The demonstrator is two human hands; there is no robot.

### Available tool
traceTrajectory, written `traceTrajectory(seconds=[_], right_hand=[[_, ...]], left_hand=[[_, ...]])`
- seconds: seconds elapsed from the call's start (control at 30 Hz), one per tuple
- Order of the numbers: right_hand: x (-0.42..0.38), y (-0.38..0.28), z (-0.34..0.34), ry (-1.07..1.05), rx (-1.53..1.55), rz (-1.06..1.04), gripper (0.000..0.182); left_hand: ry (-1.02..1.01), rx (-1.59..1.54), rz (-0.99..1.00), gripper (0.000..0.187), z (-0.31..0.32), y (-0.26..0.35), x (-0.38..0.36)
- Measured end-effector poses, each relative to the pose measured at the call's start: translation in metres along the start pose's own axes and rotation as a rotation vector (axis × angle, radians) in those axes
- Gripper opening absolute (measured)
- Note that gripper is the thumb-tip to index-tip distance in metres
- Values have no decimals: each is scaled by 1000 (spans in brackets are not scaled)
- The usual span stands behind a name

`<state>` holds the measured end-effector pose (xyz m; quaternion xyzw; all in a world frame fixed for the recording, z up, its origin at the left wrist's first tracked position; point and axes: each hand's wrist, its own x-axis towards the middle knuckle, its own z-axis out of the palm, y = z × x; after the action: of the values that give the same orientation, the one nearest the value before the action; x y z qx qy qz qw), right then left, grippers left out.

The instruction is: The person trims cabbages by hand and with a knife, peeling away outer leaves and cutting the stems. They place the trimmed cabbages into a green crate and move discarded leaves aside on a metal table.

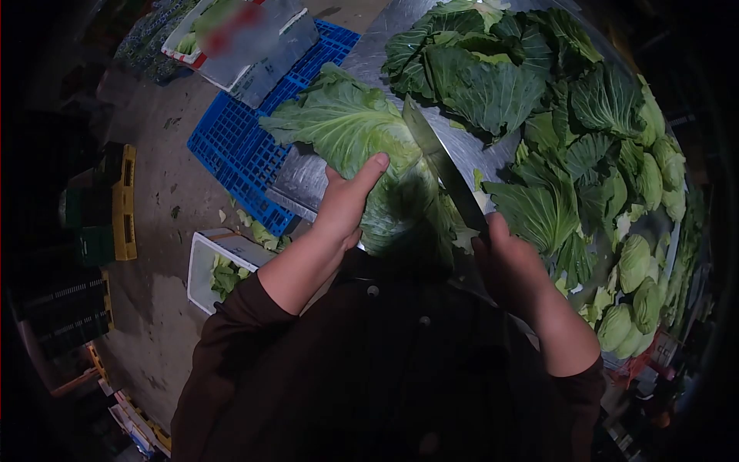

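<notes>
My left hand grips a large cabbage with loose outer leaves, the thumb lying over its side and the other fingers hidden beneath. In my right hand is the handle of a long, broad knife. Its blade slants up and to the left, overlapping the cabbage near the base of the leaves. Both are held over the near edge of a metal table. Dark green outer leaves are heaped just beyond the knife.
Trimmed pale cabbages line the table's right side. A blue plastic pallet lies on the floor at left, with white foam boxes on it. Another white box with leaves stands nearer me. Yellow pallets and dark crates are farther left.
</notes>
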<state>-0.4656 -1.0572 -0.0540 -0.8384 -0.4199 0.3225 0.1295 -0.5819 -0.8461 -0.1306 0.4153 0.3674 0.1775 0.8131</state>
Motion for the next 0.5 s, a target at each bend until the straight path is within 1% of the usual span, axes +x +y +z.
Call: traceTrajectory(seconds=[0.13, 0.2, 0.27, 0.43, 0.5], right_hand=[[15, 3, -9, -38, 22, -2, 30], [28, 5, -7, -56, -32, -2, 28], [39, 5, -16, -51, -42, -9, 28], [32, -4, -29, -78, -47, -45, 28], [28, -17, -42, -143, -81, 26, 25]], left_hand=[[27, 19, 28, 87, 1, -4, 3], [49, 28, 33, 86, 5, -8, 1], [90, 114, 83, 85, 15, -9, -3], [65, 89, 49, 83, 11, -6, -2], [62, 98, 48, 82, 8, -8, -2]])
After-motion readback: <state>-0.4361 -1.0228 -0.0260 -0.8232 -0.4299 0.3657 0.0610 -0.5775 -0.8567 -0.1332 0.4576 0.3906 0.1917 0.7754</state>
